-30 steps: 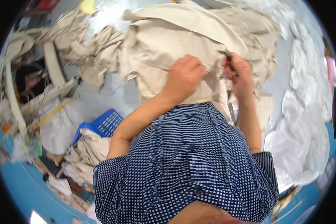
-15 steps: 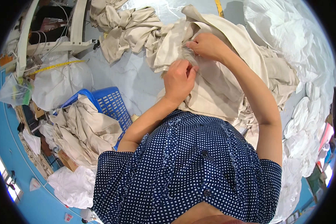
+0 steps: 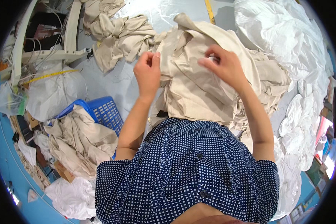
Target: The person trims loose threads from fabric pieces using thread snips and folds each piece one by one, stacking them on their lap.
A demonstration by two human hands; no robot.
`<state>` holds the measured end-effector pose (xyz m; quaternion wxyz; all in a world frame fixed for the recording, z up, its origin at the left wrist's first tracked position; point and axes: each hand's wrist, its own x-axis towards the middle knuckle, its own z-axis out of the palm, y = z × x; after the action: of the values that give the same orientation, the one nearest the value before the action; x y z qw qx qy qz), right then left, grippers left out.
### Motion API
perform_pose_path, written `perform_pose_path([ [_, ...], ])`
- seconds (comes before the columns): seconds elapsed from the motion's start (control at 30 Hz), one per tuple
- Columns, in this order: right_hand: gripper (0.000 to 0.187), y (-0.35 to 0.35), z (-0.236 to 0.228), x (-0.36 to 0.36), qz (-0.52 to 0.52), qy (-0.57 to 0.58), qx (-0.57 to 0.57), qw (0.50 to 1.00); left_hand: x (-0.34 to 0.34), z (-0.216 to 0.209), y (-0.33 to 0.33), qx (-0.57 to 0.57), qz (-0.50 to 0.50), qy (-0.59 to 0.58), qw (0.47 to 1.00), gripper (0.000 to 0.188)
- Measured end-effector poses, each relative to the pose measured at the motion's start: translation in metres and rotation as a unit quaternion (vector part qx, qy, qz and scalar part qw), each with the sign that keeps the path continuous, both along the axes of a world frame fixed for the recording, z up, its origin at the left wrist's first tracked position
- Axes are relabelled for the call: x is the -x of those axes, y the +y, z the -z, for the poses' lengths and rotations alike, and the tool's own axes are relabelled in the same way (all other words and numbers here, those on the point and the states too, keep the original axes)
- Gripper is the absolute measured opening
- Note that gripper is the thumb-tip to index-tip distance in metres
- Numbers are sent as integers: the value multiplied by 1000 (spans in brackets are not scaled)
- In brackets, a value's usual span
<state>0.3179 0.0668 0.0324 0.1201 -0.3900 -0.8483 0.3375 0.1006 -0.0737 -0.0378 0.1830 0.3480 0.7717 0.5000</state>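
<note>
Beige cloth [image 3: 209, 99] lies in a rumpled, layered heap in front of me, its near edge close to my body. My left hand [image 3: 147, 72] is closed in a pinch at the heap's left edge, thumb against the curled fingers; whatever is between them is too small to make out. Above the middle of the cloth, my right hand [image 3: 224, 66] is curled and a little blurred. A small shiny thing [image 3: 214, 58] shows inside its fingers, its kind unclear.
More beige cloth [image 3: 128, 35] lies at the far left on the grey surface [image 3: 112, 84]. A blue plastic basket [image 3: 107, 112] holding beige cloth stands at my left. White plastic-like sheeting [image 3: 280, 33] is piled along the right. A pale metal frame [image 3: 69, 33] rises at the far left.
My hands have come apart: the left moved leftward off the middle of the cloth, the right moved slightly right and nearer. The cloth's top folds have shifted. The whole view has moved slightly.
</note>
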Motion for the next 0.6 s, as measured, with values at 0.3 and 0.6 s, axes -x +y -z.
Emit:
perform_pose_path([
  [0.3, 21, 34, 12, -127, 250, -48, -174, 951, 37, 69, 147, 187, 141, -397, 887, 39],
  [0.6, 18, 177, -16, -101, 239, 89, -390, 885, 98, 51, 107, 9, 26, -397, 918, 29],
])
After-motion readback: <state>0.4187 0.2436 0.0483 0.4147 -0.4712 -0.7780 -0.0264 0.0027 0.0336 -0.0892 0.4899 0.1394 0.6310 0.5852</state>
